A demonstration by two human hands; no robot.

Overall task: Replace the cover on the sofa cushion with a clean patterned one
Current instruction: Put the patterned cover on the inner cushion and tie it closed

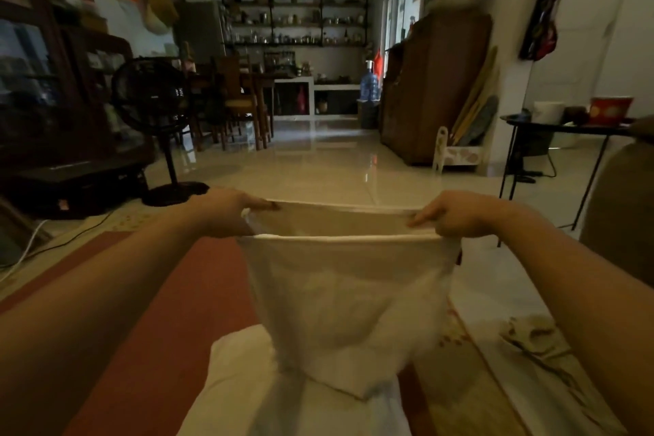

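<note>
So the cover here is a pale cream, thin, kind of see-through fabric sack with a corded edge around its mouth, and it looks plain from this side, can't make out any pattern on it in this dim light. It's held up in the air in front of the person, mouth at the top and stretched wide open, the closed end hanging down and crumpling onto the white cushion that lies low in the middle of the view. The left hand is closed around the left end of the opening, fingers curled over the rim, and the right hand is clenched on the right end the same way, so the mouth is pulled taut between them. Under it all there's a reddish rug on a shiny tiled floor. A crumpled bit of patterned cloth lies on the floor to the right, well apart from the cushion. Further back: a black standing fan on the left, a dark wooden cabinet on the right, a small black side table with a red box on it. Nothing sits between the hands and the cover. The opening runs left to right, and the body of the cover hangs straight down from it toward the person.
</note>
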